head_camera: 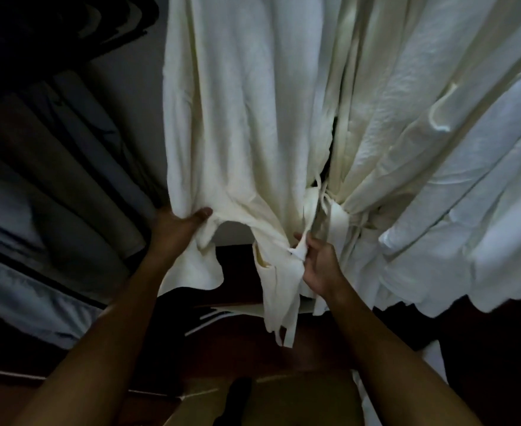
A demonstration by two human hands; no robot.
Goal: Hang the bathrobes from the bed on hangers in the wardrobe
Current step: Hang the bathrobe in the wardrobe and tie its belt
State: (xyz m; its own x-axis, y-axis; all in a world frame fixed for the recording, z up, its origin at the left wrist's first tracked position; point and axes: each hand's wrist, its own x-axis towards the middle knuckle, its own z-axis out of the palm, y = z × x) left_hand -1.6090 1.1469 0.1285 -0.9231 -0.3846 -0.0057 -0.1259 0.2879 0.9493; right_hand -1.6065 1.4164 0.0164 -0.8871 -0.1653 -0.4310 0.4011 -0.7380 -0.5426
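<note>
Left hand is gripping the cream bathrobe at its lower edge; right hand is pinching its belt. Hangers are lying outside the view.

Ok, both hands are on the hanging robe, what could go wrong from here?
The left hand grips the robe low down; a hard tug might drag it off its hanger, which is out of view. The right hand pinches the belt; pulling could undo the knot and drop it.
</note>
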